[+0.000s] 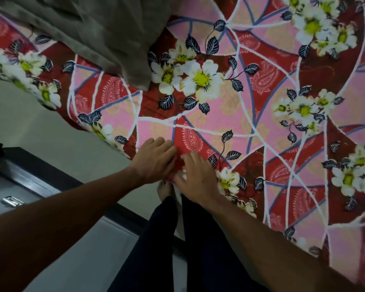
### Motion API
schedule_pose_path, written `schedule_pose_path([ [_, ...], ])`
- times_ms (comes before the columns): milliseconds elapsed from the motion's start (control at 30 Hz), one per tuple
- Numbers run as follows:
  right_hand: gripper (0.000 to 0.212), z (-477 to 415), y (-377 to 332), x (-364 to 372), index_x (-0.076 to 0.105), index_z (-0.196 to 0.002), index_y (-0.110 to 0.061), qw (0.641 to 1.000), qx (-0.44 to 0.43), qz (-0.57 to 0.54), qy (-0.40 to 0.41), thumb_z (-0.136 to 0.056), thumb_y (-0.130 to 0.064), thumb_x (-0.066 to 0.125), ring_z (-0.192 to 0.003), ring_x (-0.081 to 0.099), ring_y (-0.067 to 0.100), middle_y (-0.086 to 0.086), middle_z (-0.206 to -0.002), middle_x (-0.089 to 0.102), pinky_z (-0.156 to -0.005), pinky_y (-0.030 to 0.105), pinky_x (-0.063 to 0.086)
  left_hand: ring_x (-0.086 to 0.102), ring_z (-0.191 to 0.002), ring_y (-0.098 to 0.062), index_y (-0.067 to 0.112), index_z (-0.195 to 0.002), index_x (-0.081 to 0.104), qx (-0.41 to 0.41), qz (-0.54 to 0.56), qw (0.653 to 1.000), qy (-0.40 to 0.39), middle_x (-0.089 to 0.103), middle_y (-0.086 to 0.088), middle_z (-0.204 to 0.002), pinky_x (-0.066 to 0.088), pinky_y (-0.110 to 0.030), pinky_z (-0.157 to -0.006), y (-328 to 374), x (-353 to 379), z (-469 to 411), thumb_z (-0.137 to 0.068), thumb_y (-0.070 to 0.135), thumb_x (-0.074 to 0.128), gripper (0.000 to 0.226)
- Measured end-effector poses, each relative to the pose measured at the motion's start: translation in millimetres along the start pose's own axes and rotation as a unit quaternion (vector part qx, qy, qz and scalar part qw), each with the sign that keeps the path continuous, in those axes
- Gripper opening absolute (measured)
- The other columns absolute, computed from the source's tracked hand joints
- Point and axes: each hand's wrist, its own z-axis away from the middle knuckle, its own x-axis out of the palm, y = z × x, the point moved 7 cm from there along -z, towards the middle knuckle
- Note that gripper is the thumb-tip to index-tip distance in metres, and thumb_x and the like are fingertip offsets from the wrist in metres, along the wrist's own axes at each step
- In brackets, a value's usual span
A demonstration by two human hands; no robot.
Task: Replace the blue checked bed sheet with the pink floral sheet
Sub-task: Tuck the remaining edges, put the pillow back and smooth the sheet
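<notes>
1. Head view, room: a pale floor (51, 127) runs beside the bed (76, 114). A dark cabinet (36, 175) with a metal handle (12, 200) is seen low at left.
2. The pink floral sheet (240, 114) is spread over all of the bed that is in view and hangs over the near edge. It is judged to be laid on already, with the finishing of the edge left to do.
3. No blue checked sheet is seen anywhere in view. It is taken to be off the bed, or hidden.
4. A grey-olive cloth (89, 32) lies bunched on the sheet at upper left. Whether it is a blanket or a pillow cannot be told. It is probably pushed there to keep the working edge free.
5. The left hand (154, 159) is laid on the sheet at the bed's edge, its fingers reaching toward a small raised fold. Whether that fold is pinched cannot be told, as the tips are hidden.
6. The right hand (195, 175) is set just beside the left, nearly touching it. Its fingers are spread flat over the same edge and nothing is gripped.
7. The two hands are kept together at one spot, likely so that the slack is pressed down and the overhang smoothed or tucked.
8. Legs in dark trousers (160, 239) and a bare foot (165, 189) are seen close against the bed, which suits a downward press.
</notes>
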Motion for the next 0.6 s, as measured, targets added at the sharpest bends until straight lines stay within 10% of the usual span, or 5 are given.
schedule_pose_path([
  [233,0.013,-22,0,-22,0.065,-0.095,-0.021,0.998,-0.027,-0.049,0.001,-0.088,-0.032,0.065,-0.082,0.058,0.020,-0.004,-0.090,0.061,-0.068,0.039,0.050,0.063,-0.065,-0.031,0.015,-0.083,0.060,0.041,0.087,0.993,-0.066,0.063,-0.006,-0.078,0.050,-0.036,-0.051,7,16,43,-0.100,0.038,0.041,0.034],
  [467,0.057,-123,18,-52,0.055,-0.140,-0.019,0.996,-0.007,0.026,0.081,-0.091,-0.046,0.059,-0.135,0.043,0.026,0.006,-0.146,0.051,-0.107,0.043,0.040,0.053,-0.050,-0.018,0.021,-0.066,0.053,-0.093,0.147,0.984,0.046,0.054,0.006,-0.060,0.035,-0.023,-0.045,-31,-29,19,-0.097,0.038,0.054,0.036],
  [600,0.068,-139,-5,-20,0.049,-0.146,-0.022,0.995,-0.005,0.092,0.023,-0.088,-0.057,0.043,-0.133,0.041,0.029,0.009,-0.147,0.045,-0.108,0.047,0.038,0.052,-0.065,-0.014,0.019,-0.078,0.059,-0.182,0.150,0.965,0.114,0.057,0.005,-0.072,0.039,-0.030,-0.054,-76,-51,-12,-0.096,0.039,0.051,0.028],
])
